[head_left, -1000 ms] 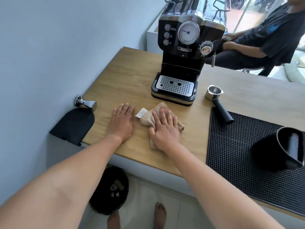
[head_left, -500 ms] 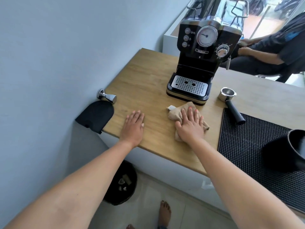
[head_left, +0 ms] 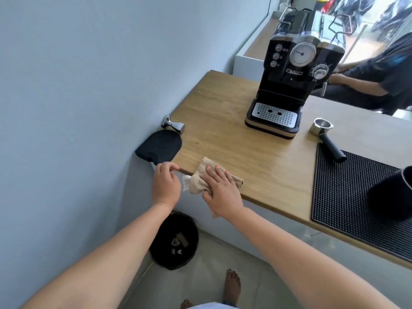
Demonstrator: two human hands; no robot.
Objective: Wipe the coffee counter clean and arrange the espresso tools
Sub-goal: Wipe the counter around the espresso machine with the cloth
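Note:
My right hand [head_left: 220, 186] presses flat on a beige cloth [head_left: 197, 185] at the front left edge of the wooden counter [head_left: 223, 121]; part of the cloth hangs over the edge. Just off the counter's corner, beside the cloth, my left hand [head_left: 166, 182] has bent fingers and holds nothing. A chrome tamper [head_left: 172, 126] lies on its side by the wall, behind a black tamping mat [head_left: 159, 146]. The portafilter [head_left: 327, 137] lies right of the black espresso machine [head_left: 289, 85], its handle reaching onto the black bar mat [head_left: 352, 197].
A black container [head_left: 390, 195] stands on the bar mat at the right edge of view. On the floor under the counter's corner is a black bin [head_left: 174, 240] with scraps in it. A person [head_left: 379, 81] sits behind the counter. The wall runs along the left.
My right hand slid the cloth left and back to the counter's front left edge. My left hand came off the counter top and now sits just past the corner.

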